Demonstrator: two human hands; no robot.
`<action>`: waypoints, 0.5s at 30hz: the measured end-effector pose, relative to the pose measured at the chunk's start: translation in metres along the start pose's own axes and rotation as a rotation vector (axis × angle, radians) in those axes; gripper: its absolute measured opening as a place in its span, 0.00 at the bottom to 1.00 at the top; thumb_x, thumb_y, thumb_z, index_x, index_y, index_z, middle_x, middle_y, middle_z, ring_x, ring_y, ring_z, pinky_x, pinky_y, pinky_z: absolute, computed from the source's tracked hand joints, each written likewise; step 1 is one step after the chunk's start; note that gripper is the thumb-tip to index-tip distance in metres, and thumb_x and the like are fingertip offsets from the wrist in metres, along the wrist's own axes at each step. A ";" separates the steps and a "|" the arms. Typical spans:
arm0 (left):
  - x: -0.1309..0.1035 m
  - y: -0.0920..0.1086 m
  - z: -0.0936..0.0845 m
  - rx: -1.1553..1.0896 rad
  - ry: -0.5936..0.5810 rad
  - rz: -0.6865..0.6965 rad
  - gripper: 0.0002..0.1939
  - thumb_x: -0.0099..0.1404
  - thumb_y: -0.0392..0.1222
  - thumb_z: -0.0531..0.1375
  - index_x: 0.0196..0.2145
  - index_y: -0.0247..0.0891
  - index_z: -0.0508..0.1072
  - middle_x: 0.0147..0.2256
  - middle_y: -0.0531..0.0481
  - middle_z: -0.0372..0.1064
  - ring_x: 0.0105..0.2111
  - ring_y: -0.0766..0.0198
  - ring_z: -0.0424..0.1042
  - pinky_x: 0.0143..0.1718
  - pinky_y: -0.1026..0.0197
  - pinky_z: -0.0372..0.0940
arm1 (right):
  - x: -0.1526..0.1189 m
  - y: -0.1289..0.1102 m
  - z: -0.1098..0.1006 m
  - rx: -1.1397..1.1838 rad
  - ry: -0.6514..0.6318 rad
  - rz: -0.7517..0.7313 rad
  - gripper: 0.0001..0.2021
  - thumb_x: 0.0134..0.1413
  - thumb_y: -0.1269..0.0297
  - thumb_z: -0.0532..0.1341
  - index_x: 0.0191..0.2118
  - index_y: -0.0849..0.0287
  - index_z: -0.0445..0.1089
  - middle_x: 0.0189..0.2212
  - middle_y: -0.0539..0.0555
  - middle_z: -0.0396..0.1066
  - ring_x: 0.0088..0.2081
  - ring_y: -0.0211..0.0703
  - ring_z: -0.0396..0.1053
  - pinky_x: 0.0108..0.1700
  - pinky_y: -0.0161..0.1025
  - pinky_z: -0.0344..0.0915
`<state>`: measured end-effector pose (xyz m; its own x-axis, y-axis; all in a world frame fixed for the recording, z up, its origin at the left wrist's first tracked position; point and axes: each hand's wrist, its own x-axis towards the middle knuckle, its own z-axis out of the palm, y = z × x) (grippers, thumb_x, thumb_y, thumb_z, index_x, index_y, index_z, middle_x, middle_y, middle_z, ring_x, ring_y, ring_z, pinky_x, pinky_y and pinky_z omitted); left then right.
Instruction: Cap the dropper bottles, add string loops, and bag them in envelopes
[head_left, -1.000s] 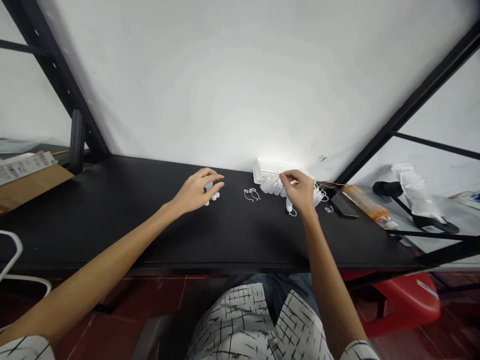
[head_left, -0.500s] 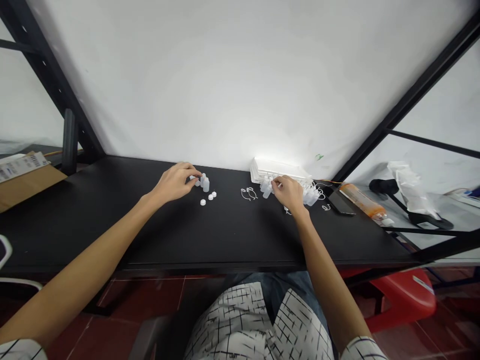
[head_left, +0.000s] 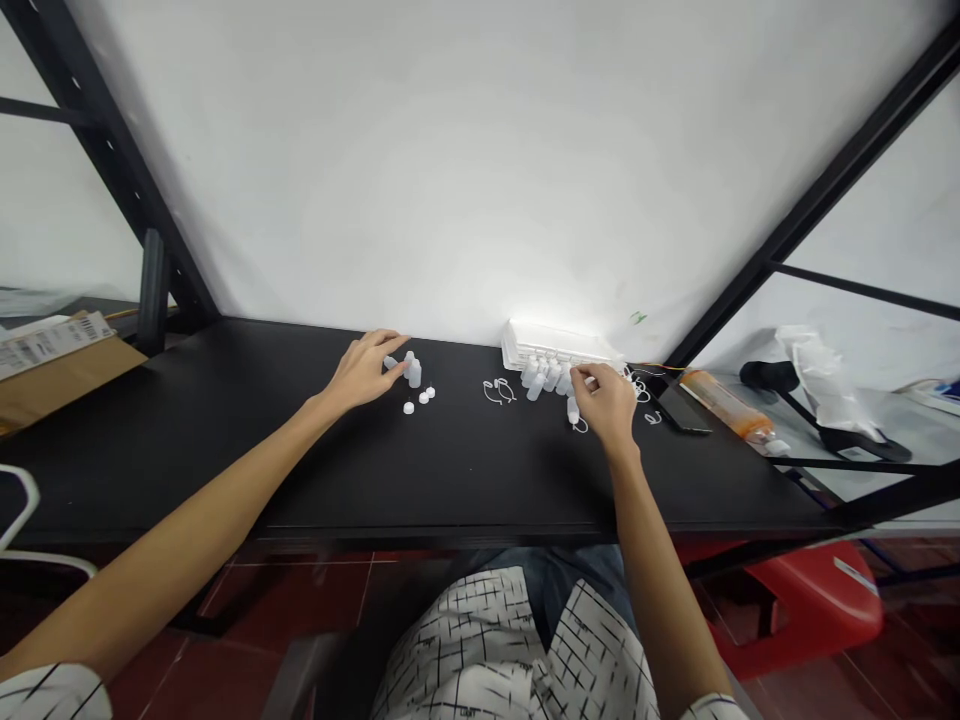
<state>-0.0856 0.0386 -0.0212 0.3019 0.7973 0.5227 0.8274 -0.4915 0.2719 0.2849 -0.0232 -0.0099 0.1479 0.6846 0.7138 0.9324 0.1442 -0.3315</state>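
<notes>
My left hand (head_left: 366, 369) is over the left part of the black table, thumb and fingers apart beside a few small translucent plastic bottles (head_left: 415, 373). The thumb tip is close to or touching one; another lies partly behind the fingers. Three white caps (head_left: 424, 397) lie in front. On the right, my right hand (head_left: 609, 402) has its fingers bent together among a cluster of similar bottles (head_left: 535, 385); what they pinch, if anything, is hidden. Just left of its fingers, a bottle with a white cap (head_left: 573, 412) lies beside a thin looped strap (head_left: 580, 426).
White strap rings (head_left: 499, 392) lie mid-table. Behind the bottles sits a white flat stack (head_left: 555, 344) against the wall. Right of it are a phone (head_left: 682, 411) and an orange-and-clear bottle (head_left: 726, 408). A cardboard box (head_left: 71, 362) is at far left; black shelf posts stand at both sides.
My right hand has moved right, uncovering several bottles and the capped one lying in front. My left hand's fingers have spread a little wider beside the bottles.
</notes>
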 end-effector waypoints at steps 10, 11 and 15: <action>0.003 0.000 0.003 -0.085 -0.041 -0.029 0.23 0.66 0.48 0.53 0.56 0.43 0.71 0.53 0.46 0.73 0.54 0.50 0.68 0.56 0.46 0.61 | -0.018 0.010 -0.008 -0.171 -0.042 0.170 0.11 0.57 0.62 0.58 0.34 0.59 0.77 0.34 0.55 0.77 0.34 0.45 0.70 0.31 0.36 0.51; 0.003 0.001 0.004 -0.082 -0.052 -0.026 0.22 0.67 0.47 0.53 0.55 0.43 0.72 0.53 0.46 0.73 0.55 0.50 0.68 0.56 0.45 0.61 | -0.018 0.011 -0.009 -0.181 -0.055 0.191 0.10 0.57 0.62 0.58 0.34 0.58 0.77 0.34 0.55 0.78 0.34 0.46 0.70 0.31 0.36 0.51; 0.004 0.003 0.007 -0.083 -0.047 -0.025 0.20 0.66 0.46 0.53 0.52 0.42 0.74 0.53 0.46 0.73 0.54 0.49 0.68 0.55 0.46 0.62 | -0.018 0.010 -0.011 -0.195 -0.103 0.207 0.11 0.57 0.61 0.57 0.34 0.57 0.77 0.34 0.55 0.78 0.35 0.47 0.70 0.31 0.36 0.52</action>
<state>-0.0784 0.0431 -0.0240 0.3053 0.8243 0.4767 0.7935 -0.4970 0.3511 0.2956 -0.0420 -0.0191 0.3165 0.7557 0.5734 0.9331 -0.1392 -0.3316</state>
